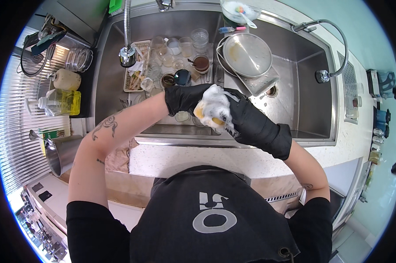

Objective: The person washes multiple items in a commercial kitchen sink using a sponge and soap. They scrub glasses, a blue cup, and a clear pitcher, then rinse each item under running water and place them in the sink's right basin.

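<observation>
Black gloves cover both of my hands, which meet above the near edge of the double sink. Between them is a yellow sponge (199,110) thick with white foam (216,103). My left hand (187,98) grips it from the left, its fingers partly hidden behind the suds. My right hand (256,122) is closed round the other side, with foam on its fingers. Whether something else sits inside the foam I cannot tell. Just beyond my hands, the left basin holds several clear glasses (199,38) and a cup of brown liquid (201,63).
A wicker basket (130,82) lies among the glasses. A round metal lid or pan (247,55) rests over trays in the right basin (314,79). Foam fills a bowl (233,12) behind. A spray faucet (127,57) hangs left, another faucet (323,75) right. Bottles (62,103) and a metal pitcher (63,153) stand left.
</observation>
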A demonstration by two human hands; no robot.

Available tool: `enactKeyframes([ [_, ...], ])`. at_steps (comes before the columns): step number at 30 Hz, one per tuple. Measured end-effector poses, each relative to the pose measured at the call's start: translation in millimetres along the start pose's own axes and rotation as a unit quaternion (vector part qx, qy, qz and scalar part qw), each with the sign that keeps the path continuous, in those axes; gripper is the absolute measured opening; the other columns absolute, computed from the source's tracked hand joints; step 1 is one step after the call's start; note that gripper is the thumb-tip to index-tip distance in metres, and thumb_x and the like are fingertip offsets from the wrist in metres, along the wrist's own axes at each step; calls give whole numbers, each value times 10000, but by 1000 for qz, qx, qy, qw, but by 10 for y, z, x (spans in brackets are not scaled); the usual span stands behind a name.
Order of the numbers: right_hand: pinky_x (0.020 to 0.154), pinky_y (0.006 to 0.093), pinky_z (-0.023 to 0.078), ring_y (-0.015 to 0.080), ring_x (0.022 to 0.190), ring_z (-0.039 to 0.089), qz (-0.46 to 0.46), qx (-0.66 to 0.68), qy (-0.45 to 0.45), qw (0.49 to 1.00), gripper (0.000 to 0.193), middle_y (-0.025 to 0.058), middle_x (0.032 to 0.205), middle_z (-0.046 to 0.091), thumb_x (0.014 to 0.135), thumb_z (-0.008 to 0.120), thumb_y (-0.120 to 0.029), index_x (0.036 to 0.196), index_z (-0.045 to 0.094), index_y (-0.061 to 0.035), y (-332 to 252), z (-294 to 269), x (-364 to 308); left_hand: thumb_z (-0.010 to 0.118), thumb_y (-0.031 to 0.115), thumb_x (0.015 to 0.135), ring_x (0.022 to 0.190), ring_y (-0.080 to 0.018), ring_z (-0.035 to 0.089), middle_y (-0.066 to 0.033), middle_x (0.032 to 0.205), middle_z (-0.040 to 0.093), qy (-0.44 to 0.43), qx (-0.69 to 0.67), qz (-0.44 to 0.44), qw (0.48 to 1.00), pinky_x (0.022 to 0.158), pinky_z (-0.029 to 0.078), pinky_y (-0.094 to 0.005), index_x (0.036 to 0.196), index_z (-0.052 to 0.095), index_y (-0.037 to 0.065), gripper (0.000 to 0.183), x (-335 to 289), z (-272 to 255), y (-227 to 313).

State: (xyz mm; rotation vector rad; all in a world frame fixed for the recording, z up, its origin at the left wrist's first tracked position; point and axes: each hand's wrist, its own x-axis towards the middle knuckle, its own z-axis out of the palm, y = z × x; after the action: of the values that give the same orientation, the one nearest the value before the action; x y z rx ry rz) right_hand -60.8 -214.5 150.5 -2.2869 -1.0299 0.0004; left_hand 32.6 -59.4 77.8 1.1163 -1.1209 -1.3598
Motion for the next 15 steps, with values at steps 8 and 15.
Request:
enactKeyframes([
  [8, 704, 349, 455, 294, 803, 547, 85, -74, 113, 987, 334, 158, 916, 536, 659, 617, -87, 978, 539, -26, 218, 11, -30, 581, 202, 805, 725, -113, 580, -42, 864, 600, 97, -183, 74, 976, 638, 486, -245, 936, 580, 61, 193, 83, 3, -465],
  [15, 700, 295, 485, 190, 819, 596, 400, 454, 424, 674, 249, 54, 938, 599, 797, 557, -91, 1037, 542, -28, 478, 524, -340, 401, 370, 866, 737, -100, 573, -55, 898, 584, 456, -241, -77, 853, 583, 470, -257, 1031, 510, 55, 372, 280, 337, 199],
])
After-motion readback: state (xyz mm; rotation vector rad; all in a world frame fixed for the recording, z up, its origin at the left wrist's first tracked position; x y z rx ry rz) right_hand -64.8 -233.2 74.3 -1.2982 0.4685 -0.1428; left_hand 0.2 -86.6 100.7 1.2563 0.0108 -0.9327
